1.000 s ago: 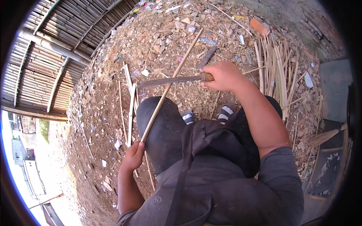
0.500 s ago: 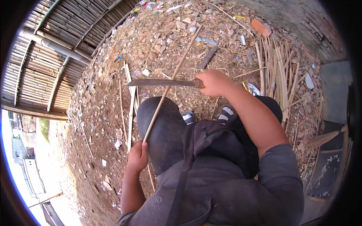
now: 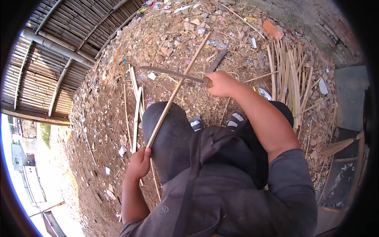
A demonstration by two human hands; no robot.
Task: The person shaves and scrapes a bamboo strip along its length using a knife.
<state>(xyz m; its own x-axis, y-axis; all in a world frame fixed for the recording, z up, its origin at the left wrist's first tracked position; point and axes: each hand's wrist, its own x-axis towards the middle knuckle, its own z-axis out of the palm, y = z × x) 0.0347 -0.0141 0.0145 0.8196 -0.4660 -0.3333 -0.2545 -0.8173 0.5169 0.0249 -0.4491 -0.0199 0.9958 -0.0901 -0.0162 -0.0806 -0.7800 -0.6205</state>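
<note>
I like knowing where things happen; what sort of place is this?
It looks like an outdoor yard, perhaps beside a building: the littered, stony ground is partly in bright light, a slatted panel stands at one side, and a pile of long pale strips lies opposite.

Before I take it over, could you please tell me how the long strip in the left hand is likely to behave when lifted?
The long strip is probably fairly stiff, as it runs nearly straight beyond the left hand. It is likely light for its length, since it looks thin throughout.
</note>
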